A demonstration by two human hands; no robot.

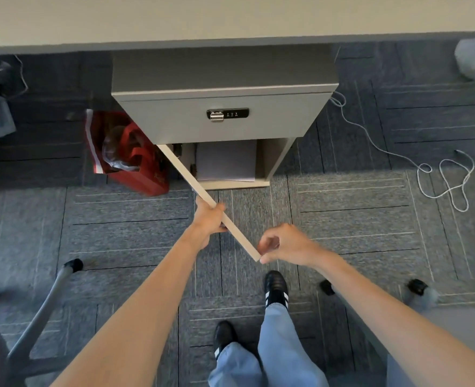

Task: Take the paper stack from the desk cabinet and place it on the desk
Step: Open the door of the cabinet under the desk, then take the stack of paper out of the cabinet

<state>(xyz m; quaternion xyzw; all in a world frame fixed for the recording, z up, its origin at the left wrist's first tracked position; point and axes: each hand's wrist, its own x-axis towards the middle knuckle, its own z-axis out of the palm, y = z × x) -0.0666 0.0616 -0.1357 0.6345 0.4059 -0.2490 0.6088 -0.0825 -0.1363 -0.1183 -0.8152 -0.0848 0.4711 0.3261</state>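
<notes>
While the cabinet (225,107) sits under the edge of the desk (175,20), its bottom door (208,203) stands swung open, and we see only the door's thin top edge, running out toward the person. The left hand (210,217) is wrapped around that edge about halfway along, fingers curled tight on it. The right hand (283,244) is at the far corner of the door, with the thumb and fingers pinching close together right at the tip; I cannot tell if they truly grip it or only touch it.

Inside the open bottom space lies the paper stack (226,160), flat on the cabinet floor, pale and square. Nobody is touching it.

Above the space is a shut drawer with a small black lock (227,114) on its front. A red bag (124,155) leans just beside the cabinet on the left. A white cord (437,174) loops on the grey carpet to the right. The person's two black shoes and blue trousers show below.
</notes>
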